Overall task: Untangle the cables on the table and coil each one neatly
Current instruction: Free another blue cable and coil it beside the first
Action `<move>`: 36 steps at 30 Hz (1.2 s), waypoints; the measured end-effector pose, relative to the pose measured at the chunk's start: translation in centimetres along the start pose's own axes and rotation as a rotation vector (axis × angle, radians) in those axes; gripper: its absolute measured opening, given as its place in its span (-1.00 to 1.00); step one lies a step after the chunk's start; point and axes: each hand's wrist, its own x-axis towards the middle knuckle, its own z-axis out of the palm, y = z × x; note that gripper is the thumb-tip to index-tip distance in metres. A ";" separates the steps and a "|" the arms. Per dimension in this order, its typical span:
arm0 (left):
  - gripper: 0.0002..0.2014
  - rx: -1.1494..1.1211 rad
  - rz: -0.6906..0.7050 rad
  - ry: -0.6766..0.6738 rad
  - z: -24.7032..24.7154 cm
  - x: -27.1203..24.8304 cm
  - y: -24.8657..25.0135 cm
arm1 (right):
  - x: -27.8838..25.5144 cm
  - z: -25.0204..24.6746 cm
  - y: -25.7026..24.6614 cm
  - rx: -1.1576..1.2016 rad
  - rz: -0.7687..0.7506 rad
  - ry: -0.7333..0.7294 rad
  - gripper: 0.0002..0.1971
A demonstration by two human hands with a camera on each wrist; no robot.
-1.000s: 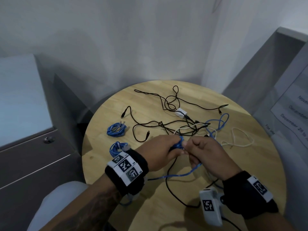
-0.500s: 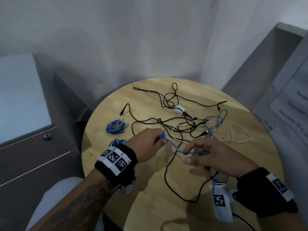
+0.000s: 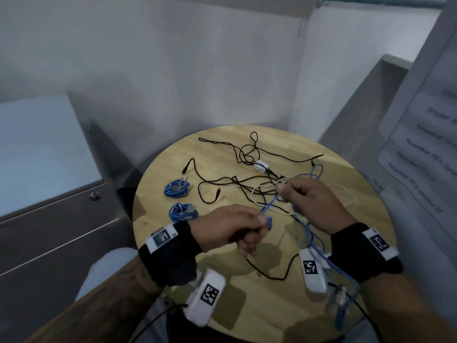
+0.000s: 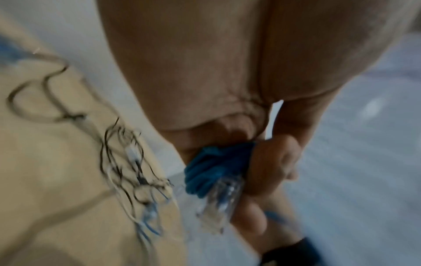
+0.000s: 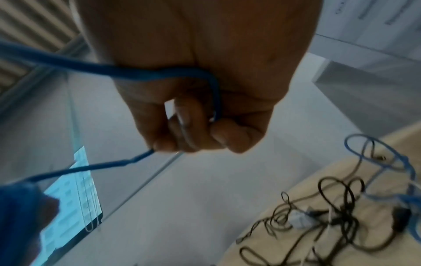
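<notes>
Both hands hold one blue network cable point(image 3: 269, 205) above the round wooden table point(image 3: 346, 194). My left hand point(image 3: 237, 229) grips a small bunch of its loops point(image 4: 216, 165) with the clear plug point(image 4: 218, 199) sticking out. My right hand point(image 3: 296, 194), higher and farther back, pinches the same blue cable point(image 5: 205, 79), which runs taut between the hands. The rest of it trails down past my right wrist point(image 3: 319, 246) and back into the tangle. Black cables point(image 3: 247, 184) and a white cable point(image 3: 262, 189) lie tangled behind my hands.
Two coiled blue cables point(image 3: 176, 188) point(image 3: 183, 211) lie on the table's left side. A small white adapter box point(image 3: 261, 166) sits in the black tangle. A grey cabinet point(image 3: 49, 206) stands left, a wall behind, a partition with a paper notice point(image 3: 420, 157) right.
Both hands rose off the table. My left hand drew back toward me with the blue bunch; my right hand moved up and away, stretching the blue cable between them.
</notes>
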 end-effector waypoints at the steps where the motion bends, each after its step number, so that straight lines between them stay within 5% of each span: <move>1: -0.76 -0.244 0.034 -0.028 0.0 -0.6 0.5 | -0.4 0.6 -0.2 0.060 -0.003 -0.032 -0.59; 4: -0.72 -0.766 0.190 0.019 -0.7 -1.6 1.1 | -1.9 2.9 -0.6 0.165 -0.010 -0.175 -0.70; 10: -0.72 -0.898 0.340 0.403 -2.4 -1.2 0.2 | -4.8 4.9 -2.2 0.062 0.129 -0.529 -0.89; 15: -0.70 -0.735 0.402 0.633 -2.4 -0.2 -0.6 | -5.6 4.7 -4.7 -0.102 0.081 -0.604 -0.86; 18: -0.76 -0.200 0.388 0.736 -2.4 -0.1 -0.9 | -5.6 4.3 -5.6 -0.245 -0.049 -0.452 -0.71; 20: -0.81 0.360 0.320 0.685 -1.7 -0.1 -1.6 | -5.3 3.9 -5.5 -0.275 -0.140 -0.345 -0.73; 22: -0.76 0.569 0.257 0.527 -0.6 -0.5 -1.8 | -4.8 3.1 -5.2 -0.299 -0.231 -0.267 -0.81; 26: -0.59 0.377 0.119 0.366 0.4 -1.9 0.2 | -3.8 1.9 -4.6 -0.423 -0.388 -0.122 -0.87; 30: -0.56 0.292 -0.053 0.264 -0.4 -2.4 1.0 | -2.7 2.1 -2.6 -0.379 -0.377 -0.084 -0.81; 36: -0.57 -0.605 0.056 0.248 -1.3 -2.4 0.4 | -3.5 5.8 -0.3 -0.203 -0.121 -0.114 -0.76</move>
